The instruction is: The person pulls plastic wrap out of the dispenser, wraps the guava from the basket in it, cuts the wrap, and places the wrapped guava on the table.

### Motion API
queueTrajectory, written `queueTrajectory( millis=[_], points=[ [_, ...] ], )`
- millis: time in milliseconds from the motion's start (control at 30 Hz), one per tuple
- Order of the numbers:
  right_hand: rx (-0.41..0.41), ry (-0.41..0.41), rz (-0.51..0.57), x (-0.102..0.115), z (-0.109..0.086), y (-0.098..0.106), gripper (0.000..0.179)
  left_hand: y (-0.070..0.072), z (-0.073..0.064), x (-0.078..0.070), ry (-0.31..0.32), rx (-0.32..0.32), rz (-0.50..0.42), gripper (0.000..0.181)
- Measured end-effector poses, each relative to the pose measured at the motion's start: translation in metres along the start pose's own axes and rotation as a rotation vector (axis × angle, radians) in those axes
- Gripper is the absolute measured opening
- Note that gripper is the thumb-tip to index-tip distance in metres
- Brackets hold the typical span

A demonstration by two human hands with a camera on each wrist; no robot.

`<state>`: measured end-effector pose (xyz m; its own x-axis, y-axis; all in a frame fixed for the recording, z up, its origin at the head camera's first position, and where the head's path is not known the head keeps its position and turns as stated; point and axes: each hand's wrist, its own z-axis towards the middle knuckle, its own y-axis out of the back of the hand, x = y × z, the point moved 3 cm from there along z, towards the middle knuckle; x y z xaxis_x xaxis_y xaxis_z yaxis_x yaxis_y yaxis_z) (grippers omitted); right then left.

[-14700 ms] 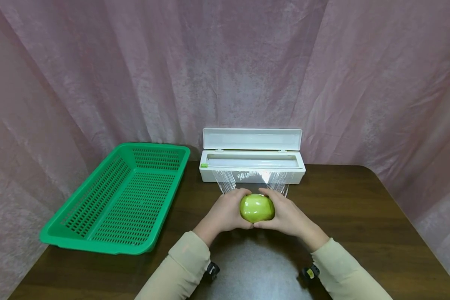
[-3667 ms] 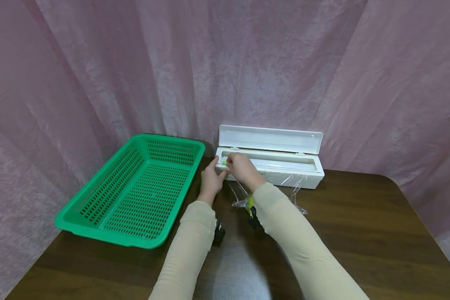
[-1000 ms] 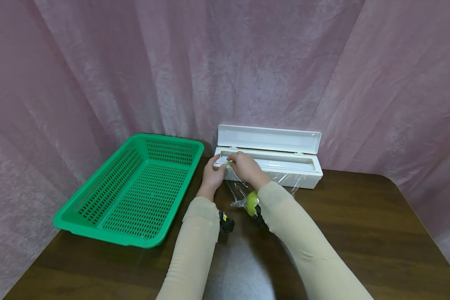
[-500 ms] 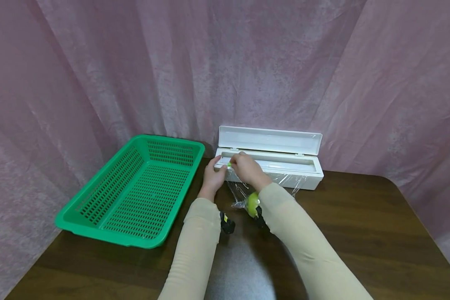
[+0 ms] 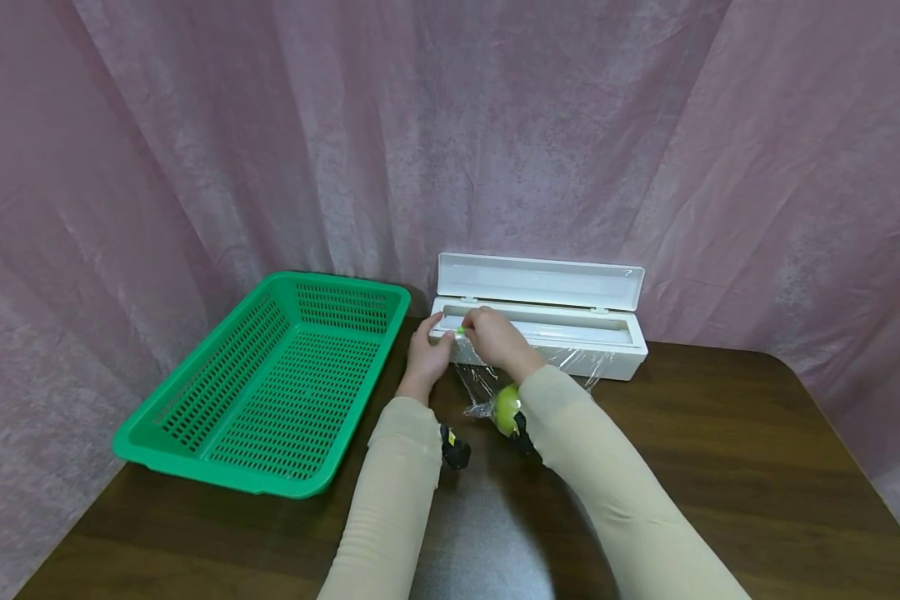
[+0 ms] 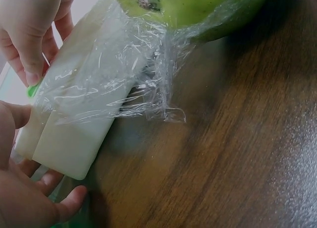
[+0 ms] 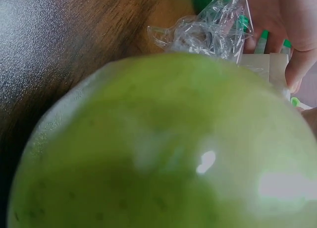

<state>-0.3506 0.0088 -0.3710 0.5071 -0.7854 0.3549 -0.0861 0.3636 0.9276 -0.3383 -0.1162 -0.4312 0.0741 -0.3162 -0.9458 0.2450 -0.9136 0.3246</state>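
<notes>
Wide table (image 5: 727,425) stretch between box (image 5: 555,309) and edge (image 5: 849,467)

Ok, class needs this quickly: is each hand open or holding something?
Left hand: closed, holding the white box at its left end.
Right hand: closed, pinching the green tab.

A pink curtain (image 5: 555,125), possibly velvet, hangs behind a dark wood-grained table (image 5: 727,467).

A green basket (image 5: 292,392) stands before pink curtains (image 5: 450,133).
</notes>
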Motion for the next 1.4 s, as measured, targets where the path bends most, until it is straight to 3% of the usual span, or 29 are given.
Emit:
queueTrajectory(
  millis=[1400],
  points=[
    [0.037, 0.015, 0.021, -0.0032, -0.0003, 0.0036, 0.023, 0.0011, -0.0013, -0.0014, -0.028, 0.005, 0.01, 0.047]
  ],
)
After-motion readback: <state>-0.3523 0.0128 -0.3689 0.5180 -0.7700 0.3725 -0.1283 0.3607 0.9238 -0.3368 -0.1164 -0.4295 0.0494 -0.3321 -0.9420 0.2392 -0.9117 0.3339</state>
